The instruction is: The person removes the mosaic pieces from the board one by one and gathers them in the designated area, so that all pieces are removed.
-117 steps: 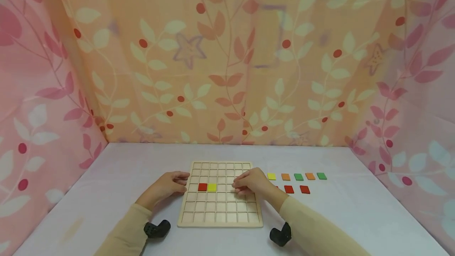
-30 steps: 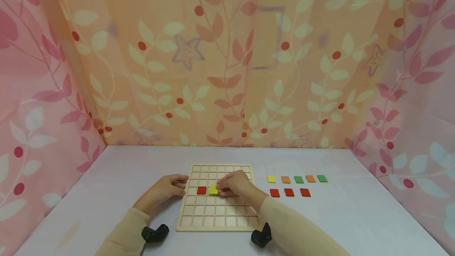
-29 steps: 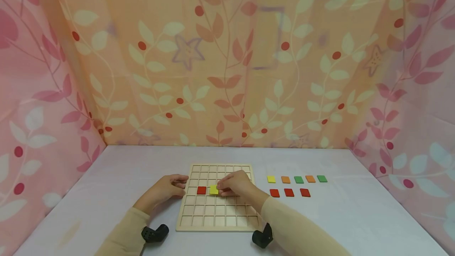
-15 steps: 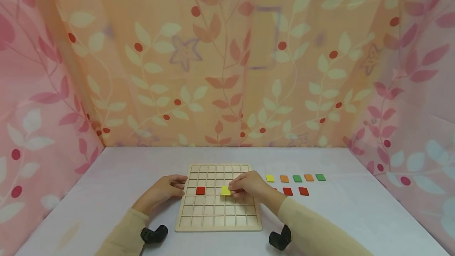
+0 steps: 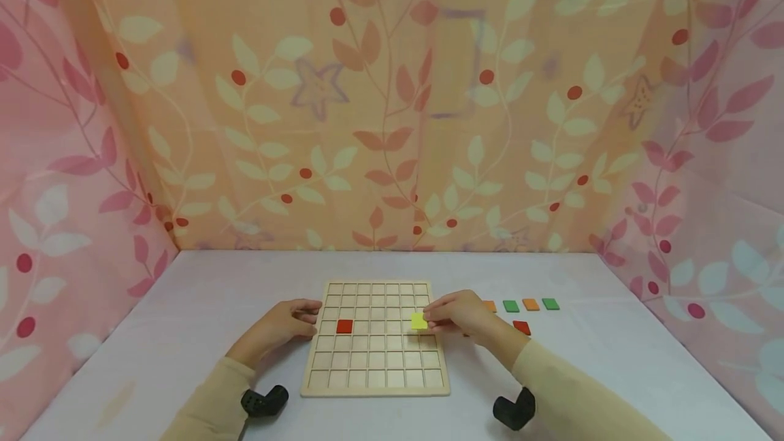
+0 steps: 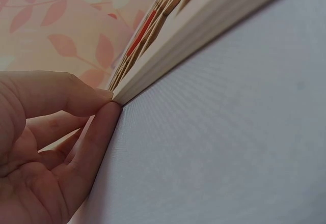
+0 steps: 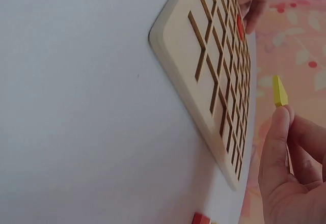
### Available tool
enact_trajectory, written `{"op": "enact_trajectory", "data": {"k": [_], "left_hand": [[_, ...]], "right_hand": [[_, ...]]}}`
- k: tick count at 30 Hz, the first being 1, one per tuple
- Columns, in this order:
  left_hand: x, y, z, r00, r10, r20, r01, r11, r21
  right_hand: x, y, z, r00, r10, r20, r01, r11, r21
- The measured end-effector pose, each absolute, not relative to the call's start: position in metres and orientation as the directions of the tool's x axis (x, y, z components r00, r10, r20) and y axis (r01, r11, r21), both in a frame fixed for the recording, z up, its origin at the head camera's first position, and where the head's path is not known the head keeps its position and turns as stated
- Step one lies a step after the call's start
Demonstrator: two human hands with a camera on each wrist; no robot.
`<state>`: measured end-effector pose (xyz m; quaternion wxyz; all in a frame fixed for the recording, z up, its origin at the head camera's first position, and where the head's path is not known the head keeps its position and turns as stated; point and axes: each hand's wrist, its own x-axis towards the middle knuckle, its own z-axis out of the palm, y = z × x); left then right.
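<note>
A yellow square tile (image 5: 419, 320) is pinched between the thumb and fingers of my right hand (image 5: 463, 318), over the right part of a wooden grid board (image 5: 375, 391). In the right wrist view the yellow tile (image 7: 279, 92) stands out tilted from the fingertips, apart from the board. One red tile (image 5: 345, 327) sits in a cell near the board's left side. My left hand (image 5: 278, 327) rests with thumb and fingers against the board's left edge. The left wrist view shows its fingertips (image 6: 108, 98) touching that edge.
Right of the board lie loose tiles: orange (image 5: 531, 304), green (image 5: 511, 305) and red (image 5: 521, 327). My right hand hides part of these rows. Patterned cloth (image 5: 392, 121) hangs behind and beside the white tabletop (image 5: 612, 373).
My right hand picked the yellow tile out from beside the red tile and carried it rightward across the board. The left hand stays at the left edge.
</note>
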<state>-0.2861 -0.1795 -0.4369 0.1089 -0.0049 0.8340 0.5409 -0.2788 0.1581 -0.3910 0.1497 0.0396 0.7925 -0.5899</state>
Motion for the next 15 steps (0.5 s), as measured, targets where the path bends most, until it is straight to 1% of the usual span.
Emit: {"op": "enact_trajectory", "data": {"k": [12, 15], "left_hand": [[-0.284, -0.178, -0.436, -0.977, 0.095, -0.189, -0.134, 0.415, 0.900], [-0.285, -0.178, -0.436, -0.978, 0.095, -0.185, -0.130, 0.419, 0.899]], "right_hand": [[-0.277, 0.185, -0.392, -0.950, -0.020, -0.311, 0.287, 0.337, -0.897], [-0.276, 0.190, -0.390, -0.950, -0.025, -0.311, 0.286, 0.329, -0.900]]}}
